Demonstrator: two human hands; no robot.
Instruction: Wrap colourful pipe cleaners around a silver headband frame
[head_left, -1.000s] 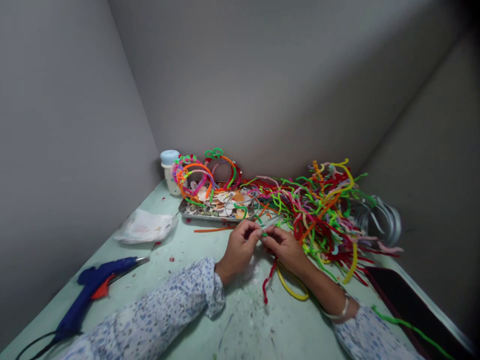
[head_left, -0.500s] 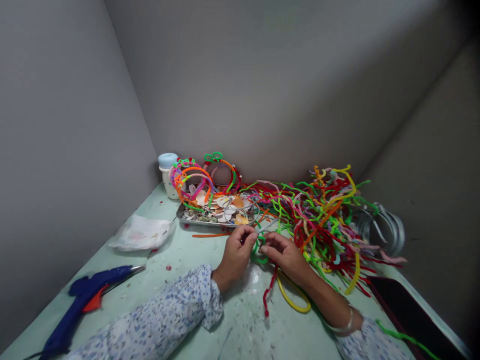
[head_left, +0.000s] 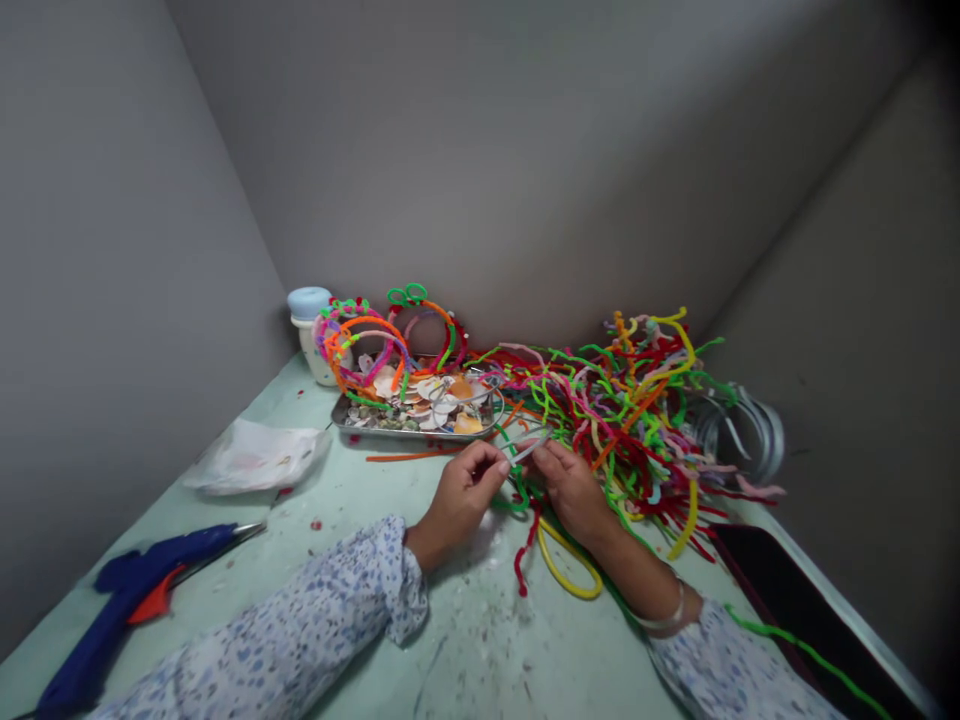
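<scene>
My left hand [head_left: 469, 490] is closed, thumb and index finger pinching one end of a thin silver-grey headband [head_left: 529, 446]. My right hand [head_left: 574, 490] pinches the same band from the other side. Just beneath the fingertips is a curled green pipe cleaner [head_left: 517, 495]; I cannot tell whether it is attached to the band. A red pipe cleaner [head_left: 521, 570] and a looped yellow pipe cleaner [head_left: 574, 575] lie on the table below the right hand.
A metal tray [head_left: 405, 432] of shells has decorated headbands [head_left: 367, 340] on it. To its right spreads a heap of pipe cleaners [head_left: 622, 400], beside bare metal headbands [head_left: 754, 435]. A blue glue gun [head_left: 142, 590], plastic packet [head_left: 259, 457], lidded jar [head_left: 313, 335] and dark flat object [head_left: 795, 600] surround the work.
The right hand has turned and moved up along the band, away from the green pipe cleaner it was fingering. More of the band now shows between the hands. The view has shifted slightly.
</scene>
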